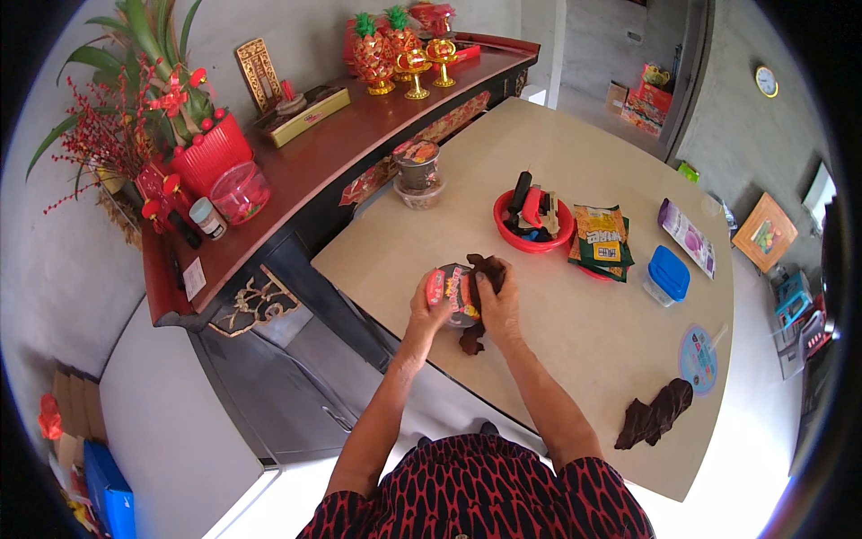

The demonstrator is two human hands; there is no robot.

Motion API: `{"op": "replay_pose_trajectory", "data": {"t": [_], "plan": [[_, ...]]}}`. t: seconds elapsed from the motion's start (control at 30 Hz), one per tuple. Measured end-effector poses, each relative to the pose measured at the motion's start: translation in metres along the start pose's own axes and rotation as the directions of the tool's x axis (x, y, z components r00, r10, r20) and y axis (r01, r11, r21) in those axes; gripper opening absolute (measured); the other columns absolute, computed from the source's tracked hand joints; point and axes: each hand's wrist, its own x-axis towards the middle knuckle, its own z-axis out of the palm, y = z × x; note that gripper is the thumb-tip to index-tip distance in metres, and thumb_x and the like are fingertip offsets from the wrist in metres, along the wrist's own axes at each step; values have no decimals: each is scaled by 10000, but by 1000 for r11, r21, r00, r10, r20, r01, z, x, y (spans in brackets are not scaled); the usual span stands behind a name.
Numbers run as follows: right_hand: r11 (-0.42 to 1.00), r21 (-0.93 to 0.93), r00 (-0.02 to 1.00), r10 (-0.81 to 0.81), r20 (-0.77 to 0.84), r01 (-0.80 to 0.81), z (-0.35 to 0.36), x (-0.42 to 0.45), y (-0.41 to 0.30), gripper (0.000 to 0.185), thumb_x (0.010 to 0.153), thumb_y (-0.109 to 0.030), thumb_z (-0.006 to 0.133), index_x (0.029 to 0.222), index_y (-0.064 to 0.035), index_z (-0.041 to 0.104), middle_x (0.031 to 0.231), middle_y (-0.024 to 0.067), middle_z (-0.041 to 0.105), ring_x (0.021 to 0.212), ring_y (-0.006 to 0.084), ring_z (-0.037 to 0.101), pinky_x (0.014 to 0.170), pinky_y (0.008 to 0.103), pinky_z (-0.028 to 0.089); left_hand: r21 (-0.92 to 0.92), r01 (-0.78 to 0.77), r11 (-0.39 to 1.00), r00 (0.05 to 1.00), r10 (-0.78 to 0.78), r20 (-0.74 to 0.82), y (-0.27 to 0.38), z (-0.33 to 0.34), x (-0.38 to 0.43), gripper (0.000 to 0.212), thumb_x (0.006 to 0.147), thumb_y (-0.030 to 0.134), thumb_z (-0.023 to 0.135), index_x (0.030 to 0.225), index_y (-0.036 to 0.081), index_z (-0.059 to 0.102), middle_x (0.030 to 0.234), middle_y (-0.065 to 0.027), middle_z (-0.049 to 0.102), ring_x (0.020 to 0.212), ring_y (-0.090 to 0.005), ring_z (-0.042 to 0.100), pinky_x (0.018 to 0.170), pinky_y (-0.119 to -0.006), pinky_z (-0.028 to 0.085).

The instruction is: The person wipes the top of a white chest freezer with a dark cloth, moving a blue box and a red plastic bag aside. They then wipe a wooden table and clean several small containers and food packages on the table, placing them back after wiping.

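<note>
Between my two hands, over the near left edge of the beige table (566, 323), is an instant-noodle cup (452, 296) with a red and dark printed wrapper. My left hand (428, 306) grips its left side, fingers around the rim. On the other side my right hand (500, 296) presses a crumpled dark brown cloth (473, 341) against the cup. Part of the cloth hangs below the hand, and part sticks out above it. Beyond, a similar dark cup (417, 165) stands on top of a clear plastic tub (419, 192).
A red basket (534, 241) holds tools with black and red handles. Snack packets (599, 236), a purple pouch (685, 236), a blue-lidded box (667, 275), a round fan (698, 360) and a second brown cloth (653, 414) lie to the right. A dark red altar table (323, 162) borders the left.
</note>
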Motion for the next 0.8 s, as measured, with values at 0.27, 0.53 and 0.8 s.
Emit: {"op": "replay_pose_trajectory", "data": {"t": [0.27, 0.53, 0.8], "plan": [[700, -346, 775, -610, 164, 624, 15, -42, -32, 407, 804, 31, 603, 1187, -19, 473, 1147, 198, 518, 1068, 299, 526, 933, 382, 423, -467, 63, 882, 994, -96, -47, 3, -9, -7, 370, 922, 260, 569, 1222, 50, 516, 1091, -55, 605, 953, -141, 599, 827, -282, 500], [980, -2, 923, 186, 337, -197, 31, 17, -61, 384, 898, -288, 532, 1126, 21, 525, 1096, 174, 578, 1032, 241, 541, 925, 334, 413, -616, 152, 773, 988, -140, 67, 16, -17, -27, 365, 967, 332, 463, 1266, 127, 503, 1212, -66, 594, 1088, -235, 586, 893, -457, 503], [935, 184, 915, 233, 329, -304, 44, 2, -41, 407, 902, -296, 537, 1153, 24, 512, 1072, 162, 587, 993, 237, 549, 902, 328, 427, -712, 205, 672, 974, -211, 82, 29, -23, -30, 416, 954, 397, 431, 1236, 120, 560, 1197, -88, 608, 1099, -283, 581, 915, -501, 475]]}}
